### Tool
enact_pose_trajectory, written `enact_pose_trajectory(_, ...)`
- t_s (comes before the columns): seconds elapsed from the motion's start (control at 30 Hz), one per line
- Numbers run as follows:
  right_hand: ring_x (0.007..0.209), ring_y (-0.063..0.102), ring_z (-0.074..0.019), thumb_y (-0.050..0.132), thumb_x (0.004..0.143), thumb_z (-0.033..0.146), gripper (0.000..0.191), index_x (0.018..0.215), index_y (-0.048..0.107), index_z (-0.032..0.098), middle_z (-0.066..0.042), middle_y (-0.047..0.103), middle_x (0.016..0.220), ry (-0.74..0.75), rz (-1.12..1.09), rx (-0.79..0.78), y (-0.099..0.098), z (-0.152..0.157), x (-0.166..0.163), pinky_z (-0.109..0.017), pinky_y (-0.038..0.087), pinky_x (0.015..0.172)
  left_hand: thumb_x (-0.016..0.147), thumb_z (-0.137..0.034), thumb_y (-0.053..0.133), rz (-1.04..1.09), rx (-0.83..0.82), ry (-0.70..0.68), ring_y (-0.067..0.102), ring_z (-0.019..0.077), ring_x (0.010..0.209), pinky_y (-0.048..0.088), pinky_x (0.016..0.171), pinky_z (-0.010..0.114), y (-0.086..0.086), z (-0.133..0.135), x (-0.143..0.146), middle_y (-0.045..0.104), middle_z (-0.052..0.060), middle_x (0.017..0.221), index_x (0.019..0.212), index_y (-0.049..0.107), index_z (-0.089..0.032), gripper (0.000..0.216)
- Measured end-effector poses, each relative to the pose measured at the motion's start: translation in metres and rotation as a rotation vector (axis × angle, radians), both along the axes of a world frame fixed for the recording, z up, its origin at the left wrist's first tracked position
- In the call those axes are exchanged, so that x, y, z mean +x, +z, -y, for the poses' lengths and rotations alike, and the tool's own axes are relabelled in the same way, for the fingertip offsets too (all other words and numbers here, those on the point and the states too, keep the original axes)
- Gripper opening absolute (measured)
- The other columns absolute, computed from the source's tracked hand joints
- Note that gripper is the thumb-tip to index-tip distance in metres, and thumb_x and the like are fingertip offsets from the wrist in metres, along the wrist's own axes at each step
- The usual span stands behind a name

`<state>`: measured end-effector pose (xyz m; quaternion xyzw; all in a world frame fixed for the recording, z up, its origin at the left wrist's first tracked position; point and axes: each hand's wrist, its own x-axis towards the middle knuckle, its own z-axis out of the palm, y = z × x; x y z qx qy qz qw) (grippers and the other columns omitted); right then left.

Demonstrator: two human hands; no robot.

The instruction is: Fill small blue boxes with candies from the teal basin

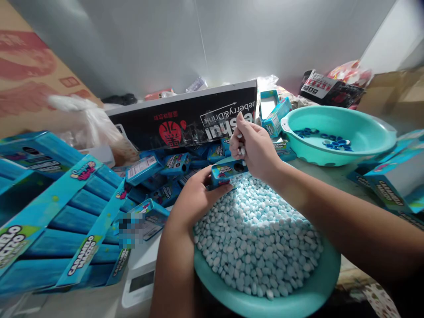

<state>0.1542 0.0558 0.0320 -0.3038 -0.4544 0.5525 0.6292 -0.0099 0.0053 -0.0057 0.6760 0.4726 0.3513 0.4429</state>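
My left hand [198,194] is closed around a small blue candy box [228,170] printed "Caramelo Macizo", over the far left part of a teal basin [265,304]. Pale blue and white candies [261,247] heap up inside that basin. Just above the box, my right hand [253,145] is curled with several candies in its fingers. More small blue boxes [175,164] lie in a jumble to the left of my hands, partly hidden by my left hand.
Display cartons packed with blue boxes [89,212] stand at left, beside a white scale [141,282]. A second teal basin [338,154] holds dark blue round pieces. A black carton [182,119] stands behind the loose boxes. Open blue cartons [394,176] sit at right.
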Motion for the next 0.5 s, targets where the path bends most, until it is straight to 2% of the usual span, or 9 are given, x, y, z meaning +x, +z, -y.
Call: enact_pose_trajectory(0.5,0.042,0.044,-0.0079,0.056,0.088,0.070,0.055,0.063,0.045,0.023,0.004,0.048,0.050,-0.007,0.058,0.017,0.0005,0.0029,-0.0007,-0.023,0.032,0.038,0.079,-0.041,0.078,0.000,-0.004,0.005,0.069,0.0251,0.104,0.051,0.092,0.037,0.0013,0.0004,0.0005,0.075,0.003,0.112,0.115,0.068,-0.024,0.041)
